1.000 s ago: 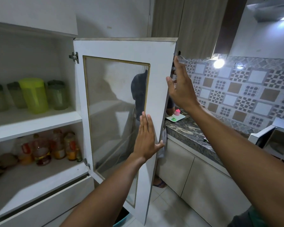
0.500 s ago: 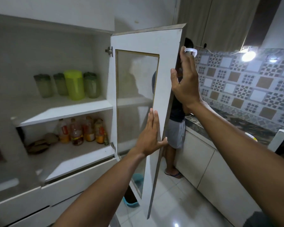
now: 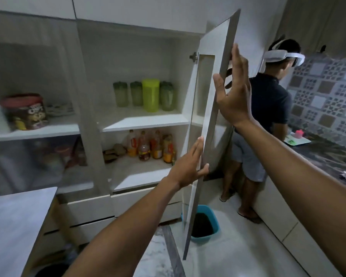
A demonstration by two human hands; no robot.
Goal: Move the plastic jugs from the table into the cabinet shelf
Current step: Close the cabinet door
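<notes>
On the cabinet door (image 3: 214, 108) edge, both palms flat and open: right hand (image 3: 233, 92) high, left hand (image 3: 189, 166) lower, gripping nothing. On the upper shelf (image 3: 146, 121), four plastic jugs (image 3: 150, 94) upright.

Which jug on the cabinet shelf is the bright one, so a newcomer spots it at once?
Look inside the open cabinet, on its upper shelf. Four jugs stand in a row; the yellow-green jug is third from the left, taller and brighter than its dull green neighbours.

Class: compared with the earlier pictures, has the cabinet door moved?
Yes. The cabinet door has swung in toward the shelf with the jugs, now nearly edge-on.
</notes>
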